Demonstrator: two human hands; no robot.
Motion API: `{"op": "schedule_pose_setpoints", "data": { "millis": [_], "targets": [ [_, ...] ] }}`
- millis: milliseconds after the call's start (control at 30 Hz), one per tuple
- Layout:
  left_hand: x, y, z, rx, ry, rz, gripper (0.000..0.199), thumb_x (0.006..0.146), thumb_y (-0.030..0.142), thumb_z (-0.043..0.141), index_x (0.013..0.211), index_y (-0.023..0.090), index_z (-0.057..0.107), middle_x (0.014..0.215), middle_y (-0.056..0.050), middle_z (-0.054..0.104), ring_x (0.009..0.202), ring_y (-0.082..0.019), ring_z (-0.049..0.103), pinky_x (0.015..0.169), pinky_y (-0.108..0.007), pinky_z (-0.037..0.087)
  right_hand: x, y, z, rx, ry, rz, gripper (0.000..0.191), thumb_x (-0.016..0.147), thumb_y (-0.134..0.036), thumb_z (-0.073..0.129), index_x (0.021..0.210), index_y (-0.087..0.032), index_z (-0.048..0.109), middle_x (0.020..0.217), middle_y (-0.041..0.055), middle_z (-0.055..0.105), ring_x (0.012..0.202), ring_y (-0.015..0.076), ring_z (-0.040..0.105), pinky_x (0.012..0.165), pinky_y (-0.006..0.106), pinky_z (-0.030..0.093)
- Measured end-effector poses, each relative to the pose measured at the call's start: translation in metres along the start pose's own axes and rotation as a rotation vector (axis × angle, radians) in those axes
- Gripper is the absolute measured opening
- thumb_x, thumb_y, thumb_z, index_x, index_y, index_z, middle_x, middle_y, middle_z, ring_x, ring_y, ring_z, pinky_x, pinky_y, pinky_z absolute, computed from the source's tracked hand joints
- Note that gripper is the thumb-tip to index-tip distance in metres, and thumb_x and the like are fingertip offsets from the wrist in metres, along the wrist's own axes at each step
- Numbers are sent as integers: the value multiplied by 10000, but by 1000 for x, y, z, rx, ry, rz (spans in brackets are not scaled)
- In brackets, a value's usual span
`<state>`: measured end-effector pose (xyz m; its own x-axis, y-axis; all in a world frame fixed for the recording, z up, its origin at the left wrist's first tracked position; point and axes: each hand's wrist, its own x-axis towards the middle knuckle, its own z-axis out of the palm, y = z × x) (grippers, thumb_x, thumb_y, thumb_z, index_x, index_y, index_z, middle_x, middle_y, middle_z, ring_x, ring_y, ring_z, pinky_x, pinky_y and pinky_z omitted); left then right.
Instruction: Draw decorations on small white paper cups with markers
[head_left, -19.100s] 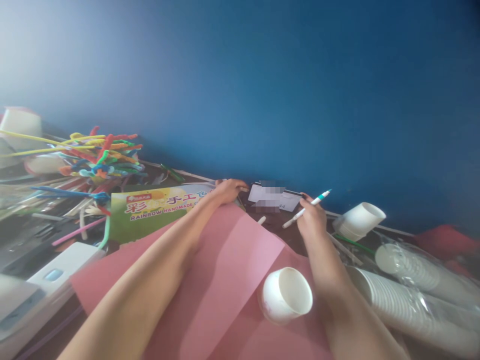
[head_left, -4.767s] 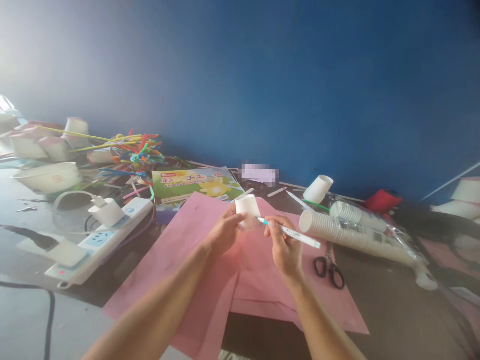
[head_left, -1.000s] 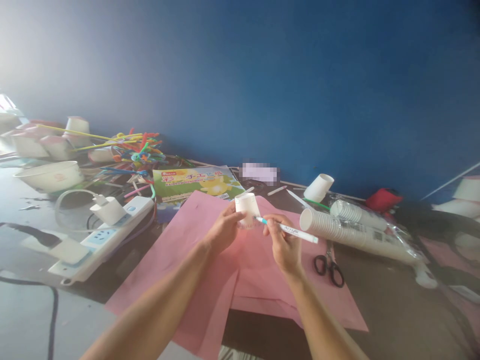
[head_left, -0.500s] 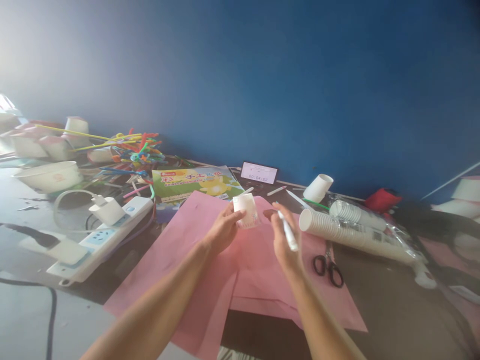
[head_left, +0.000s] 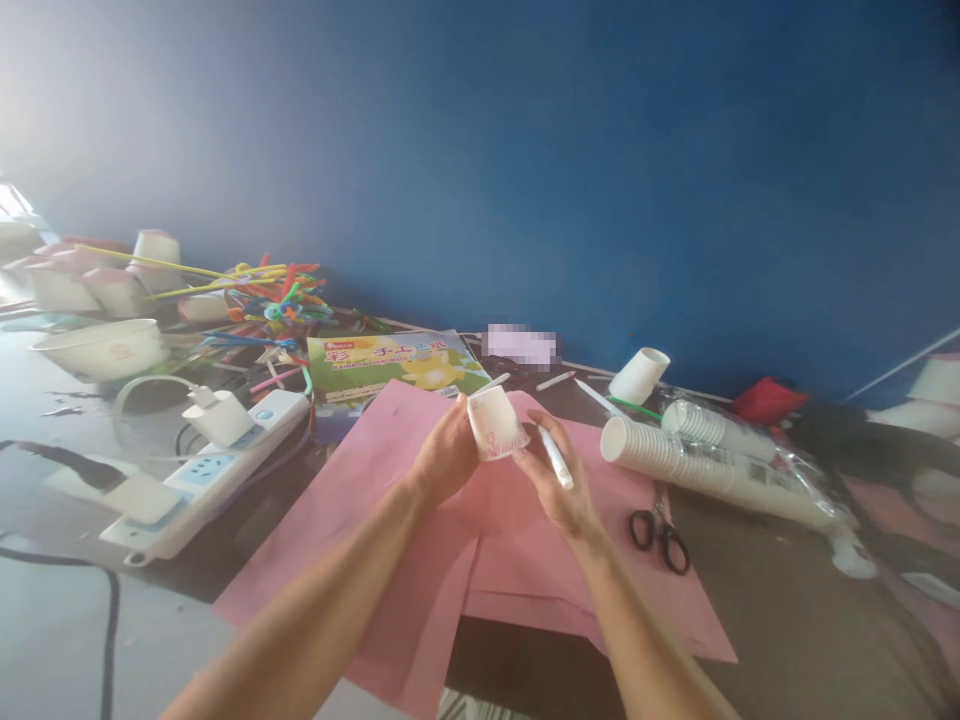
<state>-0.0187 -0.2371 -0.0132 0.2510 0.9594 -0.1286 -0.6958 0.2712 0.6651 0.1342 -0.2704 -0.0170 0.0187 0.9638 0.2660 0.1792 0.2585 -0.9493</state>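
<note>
A small white paper cup (head_left: 495, 422) with pinkish drawn marks is held up over the pink paper (head_left: 517, 550). Its left side is in the grip of my left hand (head_left: 448, 452). My right hand (head_left: 559, 485) is closed on a white marker pen (head_left: 556, 458), which slants between thumb and fingers. The fingertips of that hand reach the cup's lower right edge. The marker's tip cannot be made out. On the pink paper's right part lie black-handled scissors (head_left: 658, 535).
A stack of paper cups (head_left: 712, 475) lies at right, with a single cup (head_left: 639, 376) behind it. A colored-paper pack (head_left: 390, 370) is at the back. On the left are a power strip (head_left: 202, 475), a bowl (head_left: 101, 350) and colorful pipe cleaners (head_left: 281, 295).
My right hand has moved left and now meets the cup, still with the marker in it. The cup has been turned, bringing more of the pinkish marks into sight.
</note>
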Motion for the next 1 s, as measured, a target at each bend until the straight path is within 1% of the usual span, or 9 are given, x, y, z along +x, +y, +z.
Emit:
{"op": "schedule_pose_setpoints", "data": {
  "millis": [100,167,267,367,467,567,667,867,1000],
  "targets": [
    [0,3,-2,-16,-82,-27,400,873,416,469,1155,168,608,1044,-103,661,1072,-284,574,880,-376,447,1,5,-1,118,-56,83,470,786,-366,654,1215,-252,499,1161,72,641,1067,251,618,910,441,496],
    [0,3,-2,-12,-151,-30,431,863,471,491,1107,145,630,1019,-112,673,1005,-276,600,877,-370,448,1,7,0,139,-70,94,467,776,-365,657,1203,-252,504,1152,72,644,1051,251,621,902,442,493],
    [1,0,-5,39,-206,10,439,862,498,512,1080,139,639,1011,-119,678,934,-253,620,838,-358,459,0,7,0,67,34,-4,479,794,-384,639,1233,-249,504,1144,81,644,1067,250,599,915,445,468],
    [4,-4,-10,115,-153,76,414,844,490,555,1070,152,634,987,-110,678,878,-241,630,766,-342,467,-3,2,-1,46,200,-192,419,889,-413,506,1273,-243,498,1039,70,664,1028,225,597,921,441,441],
    [8,-8,-15,154,-103,112,397,814,501,595,995,151,644,884,-86,676,768,-210,631,672,-303,453,-7,-3,-2,66,193,-298,361,945,-421,388,1156,-225,605,886,46,658,922,206,610,868,406,452],
    [10,-10,-19,146,-113,123,385,796,497,621,948,144,641,800,-63,660,696,-178,616,622,-271,429,-10,-5,-1,30,109,-271,323,946,-397,418,969,-212,681,744,14,603,763,167,587,732,323,462],
    [11,-10,-19,139,-98,133,371,791,483,635,961,153,634,789,-50,653,679,-163,610,629,-268,433,-12,-5,1,53,83,-214,287,933,-388,461,899,-208,681,664,-8,550,675,144,547,622,273,428],
    [8,-8,-15,137,-111,125,379,801,470,631,997,146,637,808,-62,663,737,-177,630,676,-274,447,-11,-2,3,88,110,-192,280,926,-395,475,864,-197,662,640,-16,523,649,132,528,570,250,391],
    [7,-7,-14,126,-118,134,365,805,456,634,992,142,645,794,-62,667,736,-177,631,681,-275,446,-10,-2,3,55,108,-194,286,925,-398,471,871,-192,661,656,-12,548,603,123,515,549,249,390]
  ]
}}
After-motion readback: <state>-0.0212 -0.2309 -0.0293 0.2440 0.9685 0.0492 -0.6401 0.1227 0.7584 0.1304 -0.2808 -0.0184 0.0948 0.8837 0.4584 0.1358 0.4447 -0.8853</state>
